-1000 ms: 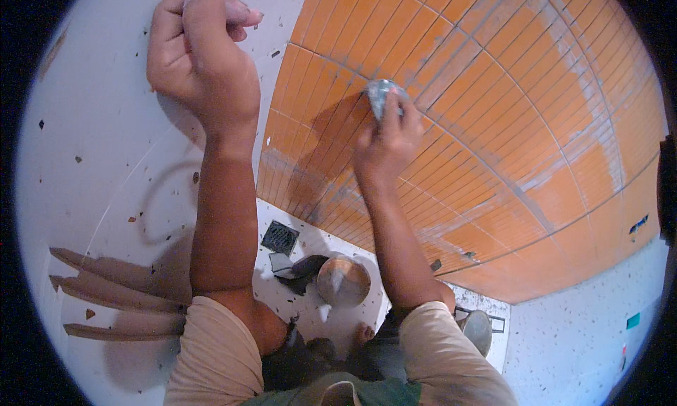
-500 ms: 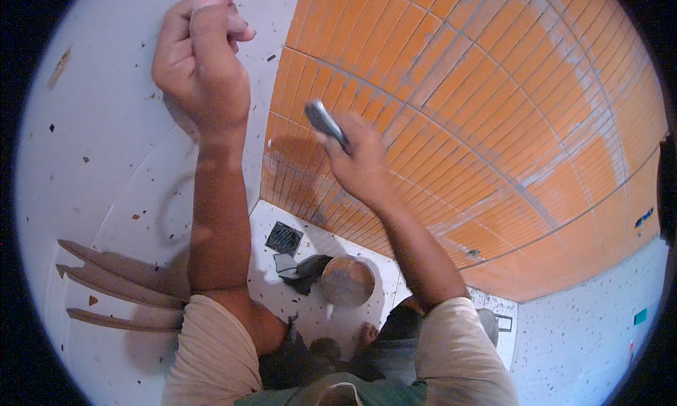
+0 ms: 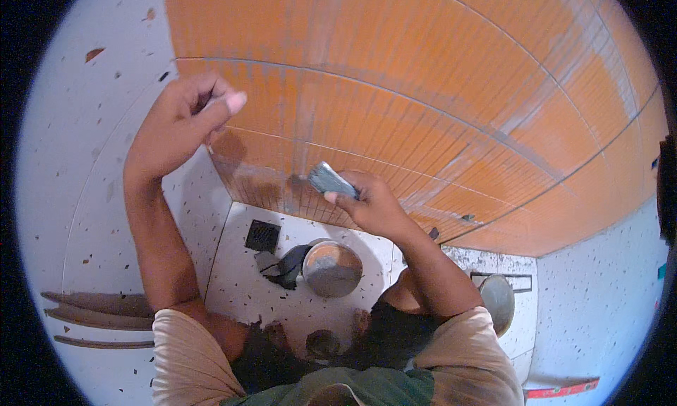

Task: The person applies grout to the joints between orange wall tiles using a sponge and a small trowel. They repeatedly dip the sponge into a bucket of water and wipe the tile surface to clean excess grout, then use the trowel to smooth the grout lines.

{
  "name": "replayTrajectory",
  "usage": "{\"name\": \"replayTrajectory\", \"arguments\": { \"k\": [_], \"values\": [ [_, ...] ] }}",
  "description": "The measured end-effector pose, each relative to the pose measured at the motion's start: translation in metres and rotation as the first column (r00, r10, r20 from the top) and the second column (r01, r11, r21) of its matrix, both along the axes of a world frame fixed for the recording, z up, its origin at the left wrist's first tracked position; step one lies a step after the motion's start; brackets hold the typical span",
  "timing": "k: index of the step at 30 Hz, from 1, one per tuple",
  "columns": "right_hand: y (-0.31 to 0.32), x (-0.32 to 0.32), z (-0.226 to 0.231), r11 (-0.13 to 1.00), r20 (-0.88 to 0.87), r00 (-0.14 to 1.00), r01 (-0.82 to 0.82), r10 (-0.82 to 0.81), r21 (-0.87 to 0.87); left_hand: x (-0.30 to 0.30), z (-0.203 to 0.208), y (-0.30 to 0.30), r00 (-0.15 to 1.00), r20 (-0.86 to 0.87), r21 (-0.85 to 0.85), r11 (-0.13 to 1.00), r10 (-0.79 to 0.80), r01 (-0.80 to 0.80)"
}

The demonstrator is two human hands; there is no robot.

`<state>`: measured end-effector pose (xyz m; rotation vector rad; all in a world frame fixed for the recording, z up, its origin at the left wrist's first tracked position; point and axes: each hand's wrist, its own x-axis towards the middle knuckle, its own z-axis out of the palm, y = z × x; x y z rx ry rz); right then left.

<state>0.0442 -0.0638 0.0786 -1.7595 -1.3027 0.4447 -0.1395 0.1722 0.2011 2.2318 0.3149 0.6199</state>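
My right hand (image 3: 374,201) grips a flat, grey-coated scraper (image 3: 329,179) in front of the lower part of the orange tiled wall (image 3: 423,75). Narrow strips make up the wall, with grey smears and filled joints between them. Higher up and to the left, my left hand (image 3: 180,120) is raised near the corner where the orange tiles meet the white speckled wall. Its fingers are curled in; what they hold, if anything, is hidden. Below, between the hands and my legs, a round bowl (image 3: 333,268) with greyish material inside stands on the floor.
A dark cloth (image 3: 285,263) lies against the bowl, near a black square drain (image 3: 263,235). To the right is another round container (image 3: 498,304). A red bar (image 3: 562,390) lies at the lower right. Brown curved strips (image 3: 99,312) show at the left.
The view has shifted. My left hand has come down, closer to the orange wall's edge. My right hand is lower in the picture, with the scraper's flat side now showing.
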Motion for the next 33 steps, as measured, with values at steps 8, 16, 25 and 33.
{"name": "replayTrajectory", "arguments": {
  "k": [8,16,25,33],
  "values": [
    [-0.015,0.030,-0.017,0.968,-0.006,1.000,-0.011,0.013,0.249,0.057,-0.132,-0.020,0.815,-0.461,0.059,0.905,-0.350,0.422],
    [-0.035,0.040,-0.004,0.988,0.149,0.989,-0.029,0.005,0.155,0.063,-0.429,-0.061,0.545,-0.833,0.073,0.956,-0.097,0.283],
    [-0.070,0.042,0.025,0.955,0.023,0.995,0.085,-0.096,0.283,0.034,-0.513,-0.102,0.537,-0.820,-0.182,0.980,-0.199,0.086],
    [-0.088,0.049,0.027,0.957,-0.006,0.996,0.086,-0.088,0.278,0.042,-0.502,-0.110,0.643,-0.765,0.000,0.997,-0.048,0.075]
  ]
}}
